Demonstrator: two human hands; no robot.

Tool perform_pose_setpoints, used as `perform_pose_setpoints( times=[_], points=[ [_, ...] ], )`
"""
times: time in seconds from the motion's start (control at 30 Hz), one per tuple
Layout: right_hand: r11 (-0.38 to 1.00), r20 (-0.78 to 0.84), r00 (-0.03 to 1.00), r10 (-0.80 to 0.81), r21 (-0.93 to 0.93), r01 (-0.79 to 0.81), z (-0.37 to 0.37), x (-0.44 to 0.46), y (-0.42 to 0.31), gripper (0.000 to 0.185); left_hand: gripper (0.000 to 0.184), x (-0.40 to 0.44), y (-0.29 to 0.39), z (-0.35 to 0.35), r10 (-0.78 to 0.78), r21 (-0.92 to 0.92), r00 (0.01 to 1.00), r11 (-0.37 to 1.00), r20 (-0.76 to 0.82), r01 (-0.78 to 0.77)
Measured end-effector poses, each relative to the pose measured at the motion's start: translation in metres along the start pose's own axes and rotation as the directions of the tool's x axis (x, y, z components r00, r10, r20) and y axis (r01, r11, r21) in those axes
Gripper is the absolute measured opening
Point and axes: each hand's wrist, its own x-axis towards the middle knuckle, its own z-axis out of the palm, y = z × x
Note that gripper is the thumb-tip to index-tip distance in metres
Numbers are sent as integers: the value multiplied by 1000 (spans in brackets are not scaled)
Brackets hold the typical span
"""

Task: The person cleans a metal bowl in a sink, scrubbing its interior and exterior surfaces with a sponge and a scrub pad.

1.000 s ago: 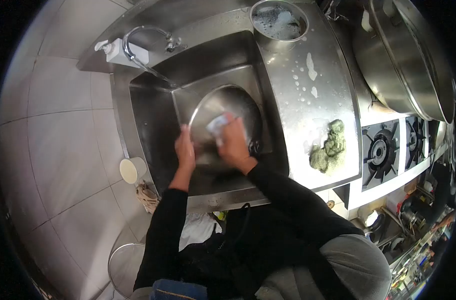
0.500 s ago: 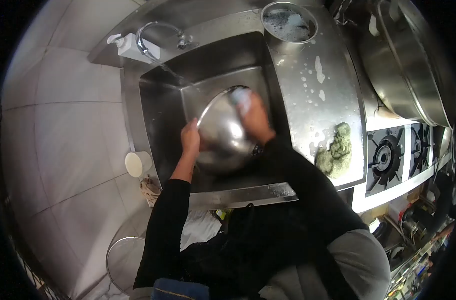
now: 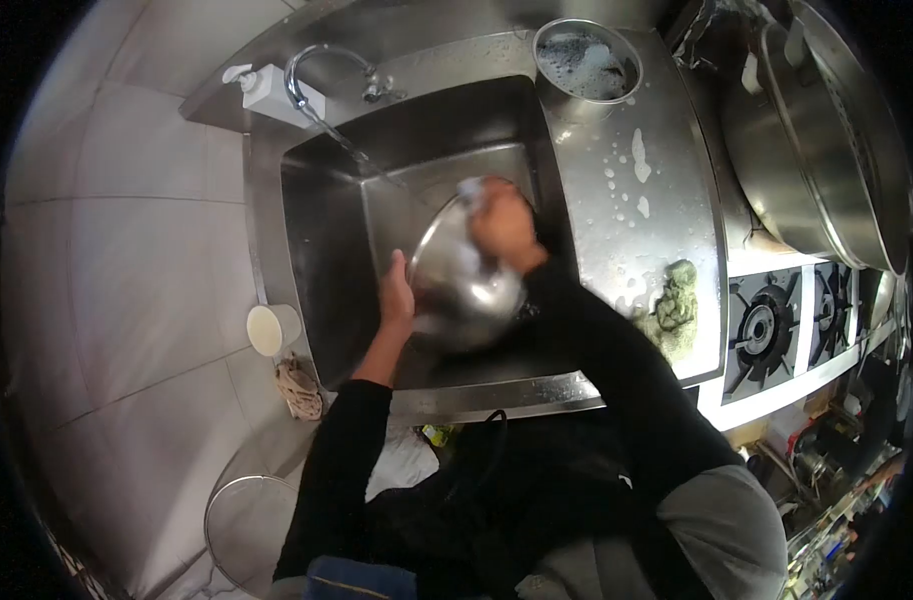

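A shiny steel bowl (image 3: 457, 262) is tilted inside the sink (image 3: 325, 250). At its left rim, my left hand (image 3: 397, 292) grips the edge with the thumb pointing up. My right hand (image 3: 504, 222), blurred by motion, is closed round a pale, soft-looking pad (image 3: 471, 187) and presses it to the bowl's upper rim. Most of the pad is hidden by the fingers. A stream of water runs from the curved faucet (image 3: 295, 90) into the sink, left of the bowl.
On the right counter stand a steel pot (image 3: 589, 85) of soapy water and a greenish scrubbing cloth (image 3: 672, 315). A soap dispenser (image 3: 277, 97) is behind the sink. A cup (image 3: 272, 330) sits at the left edge. Farther right are large pots (image 3: 797, 150) and a gas burner (image 3: 762, 328).
The bowl and my left hand have shifted a little to the right. My right hand has moved the pad slightly left along the rim. The whole view has shifted slightly.
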Motion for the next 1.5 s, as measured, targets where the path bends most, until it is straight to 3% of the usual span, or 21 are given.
perform_pose_setpoints(
  times=[0.1, 0.13, 0.2, 0.23, 0.33, 0.43, 0.53, 0.67, 0.7, 0.73, 0.83, 0.9, 1.0, 1.03, 1.07, 1.17, 1.23, 1.33, 1.4, 1.47, 1.5],
  points=[
    [805, 76, 802, -593, 28, 592, 4, -71, -51, 32, 60, -13, 27, 8, -182, 198, 975, 959, -129, 205],
    [831, 96, 826, -555, 115, 544, -1, -67, -50, 28, 60, -15, 21, 4, -120, 130, 989, 983, -91, 132],
    [926, 91, 926, -365, -63, 371, -10, -30, -27, 27, 61, -12, 10, -8, -67, 61, 996, 996, -64, 71],
    [918, 169, 957, 236, 286, -276, -15, -6, -3, 32, 62, -12, 5, -17, -2, 334, 999, 942, -39, 15],
    [463, 296, 676, 674, 543, -700, 31, -12, 102, 29, 65, 5, 14, -12, 39, 473, 997, 881, -72, 0],
    [993, -476, 875, 91, -18, -113, 56, -84, 1, 32, 66, 35, 20, -21, -43, 456, 982, 881, -183, 124],
    [918, -156, 942, -296, -317, 236, 30, -105, -51, 29, 62, 29, 16, -21, -99, 297, 973, 941, -209, 160],
    [796, 226, 889, 398, 396, -457, 39, 23, 83, 33, 54, -33, -39, -70, -81, 74, 983, 993, -165, 94],
    [939, 319, 948, -10, -322, 118, 52, 41, 139, 30, 50, -37, -44, -78, -165, -48, 982, 986, -96, 161],
    [940, 323, 946, -13, -320, 122, 44, 36, 118, 30, 42, -23, -33, -86, -59, -23, 994, 998, 93, 61],
    [798, -36, 800, 599, 110, -593, 38, -27, 16, 37, 47, 45, 27, -57, -5, 282, 999, 959, 54, -10],
    [964, -318, 924, -212, -221, 145, 84, -99, 1, 39, 52, 63, 39, -40, 96, 523, 993, 851, -67, -47],
    [974, -248, 945, -215, -125, 189, 34, -91, -19, 32, 62, 64, 29, -44, 118, 634, 973, 772, -198, 35],
    [978, -193, 980, 41, 211, 1, 23, -60, -1, 29, 63, 53, 28, -40, 189, 659, 959, 753, -210, -4],
    [792, 119, 827, 549, 243, -561, 42, -31, 51, 25, 65, 41, 26, -37, 258, 683, 941, 729, -220, -40],
    [820, 146, 812, 565, 7, -572, 24, 5, 35, 27, 66, 20, 27, -21, 283, 737, 936, 674, -209, -39],
    [978, -234, 950, -206, -37, 204, 31, -30, -20, 23, 65, 16, 26, -22, 262, 738, 946, 674, -193, -36],
    [831, -123, 831, -543, 67, 552, 21, -58, -57, 26, 63, 28, 23, -28, 235, 716, 960, 696, -152, -57],
    [915, -16, 915, -404, -30, 403, 15, -45, -36, 27, 63, 13, 21, -31, 300, 614, 945, 772, -130, -161],
    [821, 73, 904, 421, 393, -414, 17, -12, 18, 25, 66, 14, 17, -50, 240, 663, 963, 742, -119, -103],
    [822, 70, 907, 416, 399, -408, 18, -12, 14, 25, 68, 26, 20, -52, 193, 699, 977, 711, -92, -75]
  ],
)
